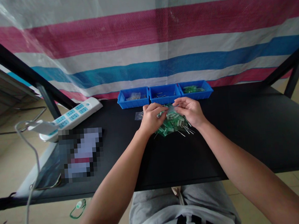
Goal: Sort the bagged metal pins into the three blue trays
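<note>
Both hands meet over a pile of small green packets [172, 124] and thin metal pins on the black table. Between the fingertips of my left hand [153, 118] and my right hand [189, 111] is a small clear plastic bag [171, 108]; both hands are closed on it. Its contents are too small to make out. A flat clear packet [139, 116] lies just left of my left hand. Behind the hands stand three joined blue bins: the left bin [121, 101] holds clear packets, the middle bin [164, 99] metal pins, the right bin [205, 93] green packets.
A white power strip [74, 118] with a plugged-in adapter and cable lies at the table's left. A blurred phone-like object [83, 152] is nearer the front left. Black frame bars rise at both sides, before a striped sheet [146, 69].
</note>
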The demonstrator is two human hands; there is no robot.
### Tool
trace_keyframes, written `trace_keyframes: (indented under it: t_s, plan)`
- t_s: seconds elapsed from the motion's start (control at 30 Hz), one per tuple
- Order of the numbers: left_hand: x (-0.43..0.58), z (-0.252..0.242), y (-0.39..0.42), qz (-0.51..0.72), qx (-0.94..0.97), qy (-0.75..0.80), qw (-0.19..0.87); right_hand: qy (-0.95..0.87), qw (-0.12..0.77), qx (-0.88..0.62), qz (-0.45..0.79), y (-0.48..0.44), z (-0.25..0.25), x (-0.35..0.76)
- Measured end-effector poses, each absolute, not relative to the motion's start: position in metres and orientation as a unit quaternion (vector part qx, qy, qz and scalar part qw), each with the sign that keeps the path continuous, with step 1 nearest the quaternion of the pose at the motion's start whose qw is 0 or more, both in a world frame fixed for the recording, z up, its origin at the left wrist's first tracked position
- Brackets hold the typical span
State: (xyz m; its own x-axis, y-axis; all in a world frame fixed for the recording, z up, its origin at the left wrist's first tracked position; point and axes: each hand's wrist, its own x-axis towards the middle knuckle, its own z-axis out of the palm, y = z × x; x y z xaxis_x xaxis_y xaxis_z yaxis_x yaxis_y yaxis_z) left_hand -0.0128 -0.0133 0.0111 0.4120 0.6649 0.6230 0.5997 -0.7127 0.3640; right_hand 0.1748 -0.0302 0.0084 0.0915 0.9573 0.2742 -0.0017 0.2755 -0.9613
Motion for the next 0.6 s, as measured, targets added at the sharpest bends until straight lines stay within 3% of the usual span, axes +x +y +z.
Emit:
trace_keyframes:
  t_s: [0.3,0.6]
  plan:
    - [-0.013,0.007,-0.010,0.453,0.833,0.314,-0.045,-0.629,0.552,-0.436,0.331,-0.037,0.014,0.173]
    - [-0.008,0.010,-0.020,0.500,0.794,0.333,0.097,-0.599,0.560,-0.468,0.329,-0.036,0.010,0.171]
